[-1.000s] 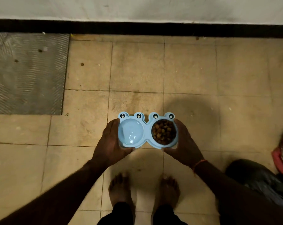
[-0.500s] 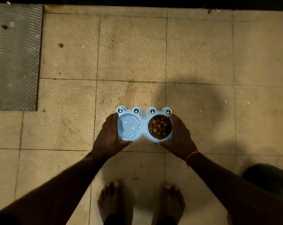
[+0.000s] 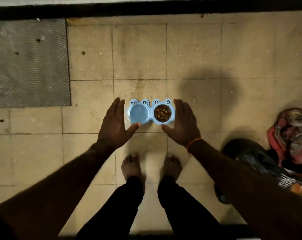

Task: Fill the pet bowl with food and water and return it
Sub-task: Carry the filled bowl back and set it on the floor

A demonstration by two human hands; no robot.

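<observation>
A light-blue double pet bowl (image 3: 151, 110) with frog eyes on its far rim sits on the tiled floor in front of my bare feet. Its left cup (image 3: 139, 113) holds water and its right cup (image 3: 162, 113) holds brown kibble. My left hand (image 3: 114, 123) is beside the bowl's left end with straight, spread fingers, its thumb tip at the near rim. My right hand (image 3: 183, 122) is beside the right end, fingers straight, thumb near the rim. Neither hand grips the bowl.
A grey ribbed mat (image 3: 28, 63) covers the floor at the far left. A black skirting strip (image 3: 146, 9) runs along the wall ahead. A black bag (image 3: 255, 158) and a reddish cloth bundle (image 3: 292, 135) lie on the floor to my right.
Both hands held the bowl by its ends before. Now the bowl rests on the floor and both hands have opened and come off its sides.
</observation>
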